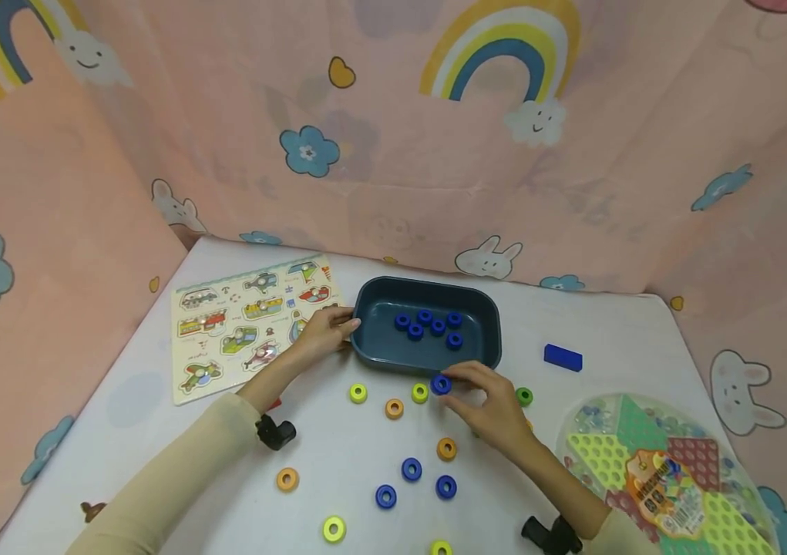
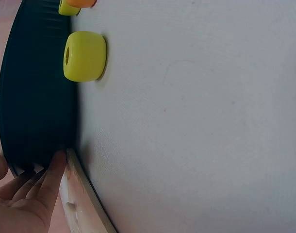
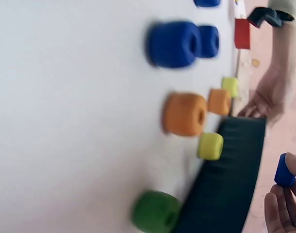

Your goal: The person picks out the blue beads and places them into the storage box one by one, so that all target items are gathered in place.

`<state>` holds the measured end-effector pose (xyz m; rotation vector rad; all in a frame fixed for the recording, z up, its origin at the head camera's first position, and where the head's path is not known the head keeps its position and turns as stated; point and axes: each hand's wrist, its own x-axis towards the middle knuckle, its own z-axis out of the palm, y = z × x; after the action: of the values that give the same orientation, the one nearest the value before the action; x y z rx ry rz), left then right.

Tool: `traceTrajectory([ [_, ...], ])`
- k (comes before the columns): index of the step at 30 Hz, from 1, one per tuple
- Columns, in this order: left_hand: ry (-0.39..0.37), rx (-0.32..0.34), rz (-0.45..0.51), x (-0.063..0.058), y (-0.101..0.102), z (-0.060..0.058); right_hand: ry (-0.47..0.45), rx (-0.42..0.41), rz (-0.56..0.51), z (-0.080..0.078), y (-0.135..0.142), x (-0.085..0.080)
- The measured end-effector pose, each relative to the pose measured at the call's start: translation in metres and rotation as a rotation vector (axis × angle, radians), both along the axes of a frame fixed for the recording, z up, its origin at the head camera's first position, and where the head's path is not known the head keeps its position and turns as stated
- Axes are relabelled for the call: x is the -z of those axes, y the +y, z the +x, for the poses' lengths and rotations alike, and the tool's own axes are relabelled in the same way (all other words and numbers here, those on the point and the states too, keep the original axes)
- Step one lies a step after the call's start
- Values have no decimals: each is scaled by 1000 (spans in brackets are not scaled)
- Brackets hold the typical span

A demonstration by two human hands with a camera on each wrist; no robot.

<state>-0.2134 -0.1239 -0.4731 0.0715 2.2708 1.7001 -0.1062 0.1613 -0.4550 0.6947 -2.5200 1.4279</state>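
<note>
My left hand (image 1: 327, 331) grips the left end of a dark blue-grey plastic tray (image 1: 428, 367), thumb at the rim and fingers (image 2: 55, 174) against the outer wall. Several blue ring beads (image 1: 438, 327) lie inside the tray. Just off the tray's near edge, my right hand (image 1: 493, 405) pinches another blue bead (image 3: 285, 171) between thumb and fingers. Below it on the white table are three more blue beads (image 1: 411, 469). Yellow beads (image 2: 86, 56) and orange beads (image 3: 184, 114) are scattered around, and a green bead (image 3: 155, 212) sits right of the right hand.
A wooden vehicle puzzle board (image 1: 240, 327) lies left of the tray, partly behind the left hand. To the right are a blue block (image 1: 563, 357) and a round clear pack (image 1: 667, 470) of coloured pieces. A patterned pink cloth (image 1: 393, 200) hangs around the table (image 1: 227, 478).
</note>
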Motion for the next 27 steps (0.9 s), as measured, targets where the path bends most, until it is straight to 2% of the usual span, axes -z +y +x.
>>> traceTrajectory([
  [5,-4,-2,4,-1,-1,-1,21,-22,35,-36,-7,-12],
  [9,-5,-1,13,-1,-1,0,-28,10,84,-64,-11,-8],
  [14,-5,-9,-9,-3,0,0,-96,65,120,-87,-15,3],
  [21,-11,1,-10,-5,3,0,-135,125,175,-95,-11,16],
  [27,-20,-10,16,-3,2,-2,-139,88,104,-90,-6,9],
])
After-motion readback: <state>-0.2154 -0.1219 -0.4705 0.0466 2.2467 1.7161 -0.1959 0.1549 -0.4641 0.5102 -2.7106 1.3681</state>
